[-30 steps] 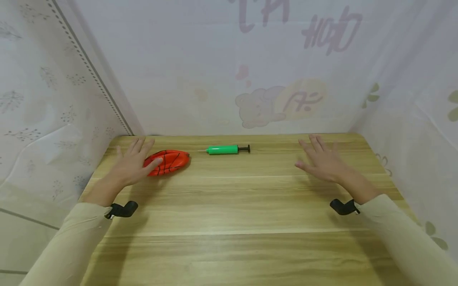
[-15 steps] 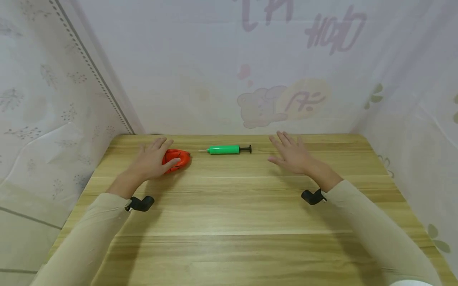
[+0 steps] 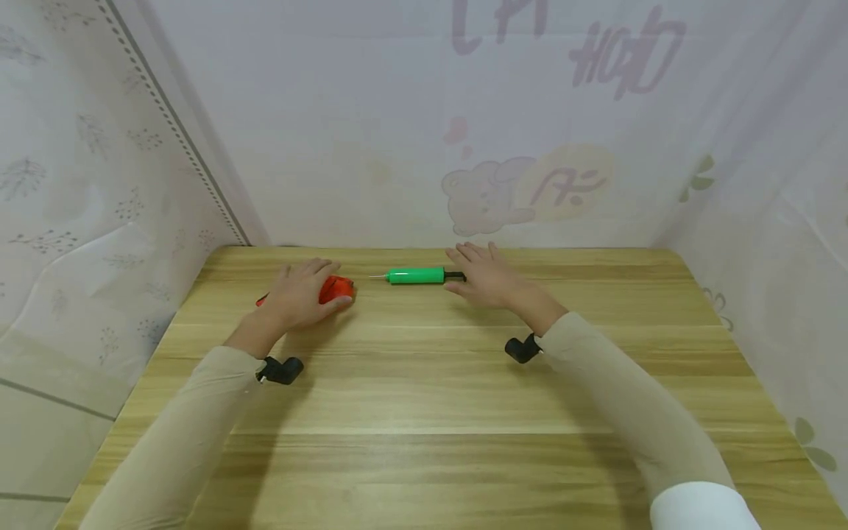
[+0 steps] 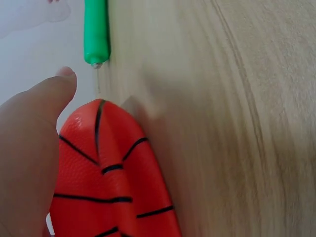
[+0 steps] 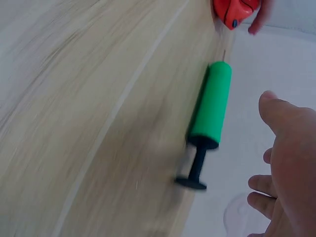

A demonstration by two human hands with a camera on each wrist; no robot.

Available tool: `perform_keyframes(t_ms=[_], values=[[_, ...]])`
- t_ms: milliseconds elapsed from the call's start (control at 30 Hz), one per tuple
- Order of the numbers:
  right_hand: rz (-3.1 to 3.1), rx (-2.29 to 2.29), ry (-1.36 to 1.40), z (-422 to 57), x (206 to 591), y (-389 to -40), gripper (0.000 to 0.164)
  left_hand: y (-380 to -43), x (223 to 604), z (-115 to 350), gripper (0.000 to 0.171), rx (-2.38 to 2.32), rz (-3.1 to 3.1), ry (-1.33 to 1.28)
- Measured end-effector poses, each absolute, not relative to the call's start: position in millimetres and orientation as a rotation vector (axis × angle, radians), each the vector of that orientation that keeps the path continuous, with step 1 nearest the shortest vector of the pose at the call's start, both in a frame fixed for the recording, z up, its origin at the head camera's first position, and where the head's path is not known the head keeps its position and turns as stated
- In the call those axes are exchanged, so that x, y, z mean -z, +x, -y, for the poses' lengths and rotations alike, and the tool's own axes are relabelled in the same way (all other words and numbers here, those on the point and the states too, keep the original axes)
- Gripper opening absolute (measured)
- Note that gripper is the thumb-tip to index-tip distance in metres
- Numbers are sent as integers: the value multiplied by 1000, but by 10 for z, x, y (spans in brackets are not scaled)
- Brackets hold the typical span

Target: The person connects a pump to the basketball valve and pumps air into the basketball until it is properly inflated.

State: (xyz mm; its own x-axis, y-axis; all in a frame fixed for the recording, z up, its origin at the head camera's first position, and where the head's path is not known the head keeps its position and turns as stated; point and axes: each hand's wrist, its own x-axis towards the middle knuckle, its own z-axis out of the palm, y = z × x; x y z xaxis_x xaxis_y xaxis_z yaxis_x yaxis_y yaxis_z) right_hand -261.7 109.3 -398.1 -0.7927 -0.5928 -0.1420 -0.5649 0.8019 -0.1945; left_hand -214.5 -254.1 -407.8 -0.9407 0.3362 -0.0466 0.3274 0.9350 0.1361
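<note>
A deflated red-orange basketball (image 4: 113, 173) with black lines lies folded near the table's back left. Over it is my left hand (image 3: 301, 297), fingers extended, thumb along the ball's near side; the palm hides much of the ball in the head view. To the right, a green ball pump (image 3: 415, 276) lies flat, its needle pointing at the ball and its black handle (image 5: 192, 182) to the right. My right hand (image 3: 486, 278) hovers at the handle end with spread fingers and covers part of it in the head view. The right wrist view shows a gap between thumb and pump.
The wooden table (image 3: 424, 397) ends at a pale printed curtain (image 3: 371, 147) right behind the pump and ball. More curtain hangs along the left and right sides. A black camera mount (image 3: 281, 370) sticks out from the left wrist, with another (image 3: 522, 349) on the right.
My right hand has swept left from the table's right side to the pump's handle. My left hand has shifted right, further over the basketball. Ball and pump lie about where they were.
</note>
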Motion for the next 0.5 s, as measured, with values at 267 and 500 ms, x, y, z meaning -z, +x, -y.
perform_keyframes(t_ms=[267, 500], values=[[-2792, 232, -997, -646, 4156, -2712, 72, -2191, 4207, 2525, 81, -114, -3075, 540], [-2803, 237, -1006, -436, 4275, -2774, 66, -2204, 4278, 2527, 84, -74, -3082, 525]])
